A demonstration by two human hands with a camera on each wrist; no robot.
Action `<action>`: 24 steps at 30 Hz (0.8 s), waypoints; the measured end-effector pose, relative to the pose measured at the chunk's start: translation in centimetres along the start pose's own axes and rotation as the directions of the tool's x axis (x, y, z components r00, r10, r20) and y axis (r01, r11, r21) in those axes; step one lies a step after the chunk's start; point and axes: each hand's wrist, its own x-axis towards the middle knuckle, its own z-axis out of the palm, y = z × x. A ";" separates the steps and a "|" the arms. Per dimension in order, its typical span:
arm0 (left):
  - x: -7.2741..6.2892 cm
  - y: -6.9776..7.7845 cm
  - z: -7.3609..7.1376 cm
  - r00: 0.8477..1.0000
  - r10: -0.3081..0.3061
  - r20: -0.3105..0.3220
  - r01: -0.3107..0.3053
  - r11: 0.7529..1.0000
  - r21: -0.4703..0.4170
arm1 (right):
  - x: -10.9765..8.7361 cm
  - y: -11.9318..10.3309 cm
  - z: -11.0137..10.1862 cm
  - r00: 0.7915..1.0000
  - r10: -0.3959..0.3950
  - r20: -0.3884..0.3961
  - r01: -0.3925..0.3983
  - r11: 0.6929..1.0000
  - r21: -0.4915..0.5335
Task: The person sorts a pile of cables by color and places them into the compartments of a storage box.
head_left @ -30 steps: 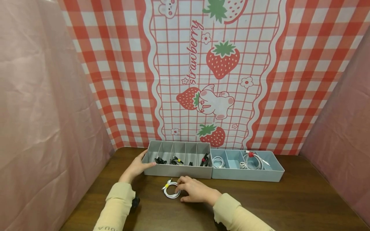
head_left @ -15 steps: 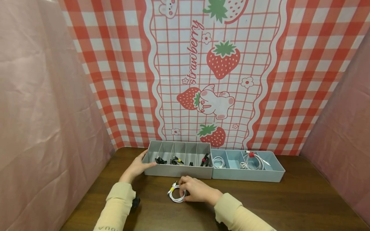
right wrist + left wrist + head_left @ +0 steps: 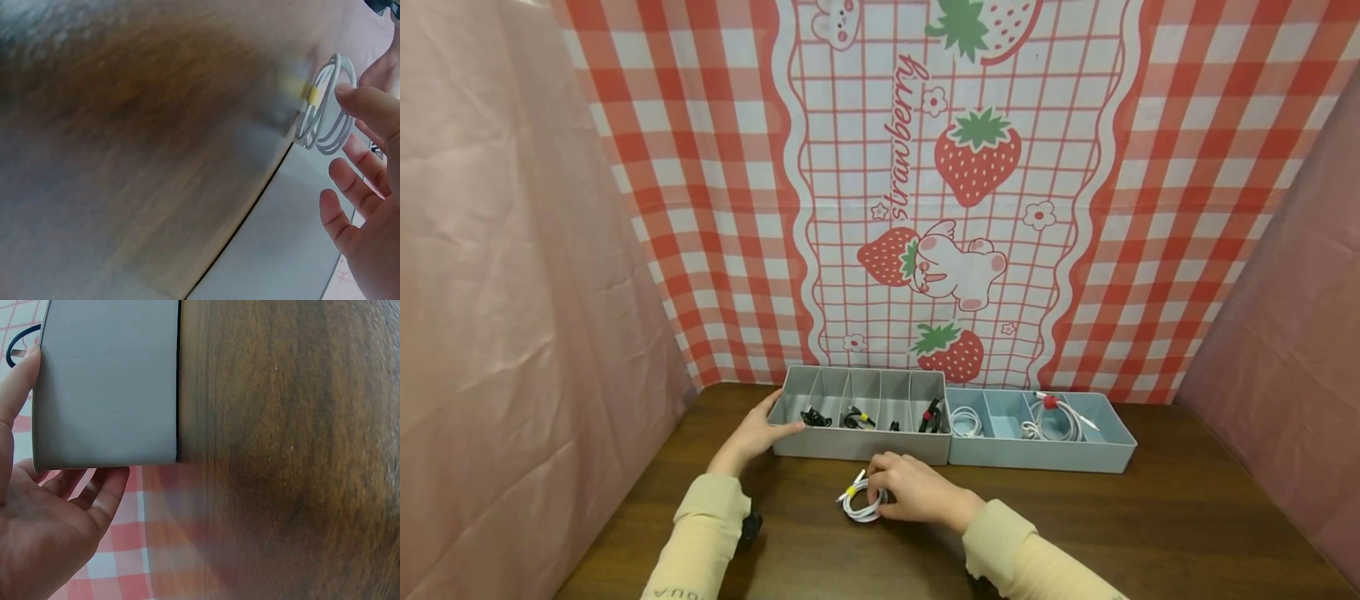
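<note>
In the head view, my right hand pinches a coiled white cable with a yellow tie, in front of the grey box. The right wrist view shows the thumb on the coil, other fingers spread apart below it. My left hand holds the left end of the grey divided box, thumb at its front rim. In the left wrist view, the left hand's fingers lie against the box's end wall. Black cables lie in several grey compartments, one tied yellow, one red.
A light blue divided box stands against the grey box's right end. Inside it are coiled white cables, one with a red tie. Both stand on a brown wooden table. A checked strawberry cloth hangs behind.
My right hand has closed on the white cable and drawn it a little to the right; its coil now tilts slightly. The left hand stays at the grey box.
</note>
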 end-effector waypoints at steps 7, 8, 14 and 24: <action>0.0 0.0 0.0 1.000 0.008 0.000 -0.008 1.000 -0.002 | 0.0 -0.1 -0.8 0.998 -0.021 -0.064 0.018 0.999 -0.045; -0.1 0.0 0.0 1.000 0.008 0.000 -0.008 1.000 0.000 | 0.0 -0.1 -0.9 0.997 -0.023 -0.073 0.020 0.999 -0.049; -0.2 0.0 0.0 1.000 0.020 0.004 -0.020 1.000 -0.006 | 0.0 -0.1 -1.5 0.994 -0.035 -0.103 0.028 0.997 -0.070; -0.4 0.3 0.0 1.000 0.013 0.005 -0.013 1.000 -0.006 | -0.4 0.2 -2.5 0.984 -0.064 -0.164 0.051 0.995 -0.081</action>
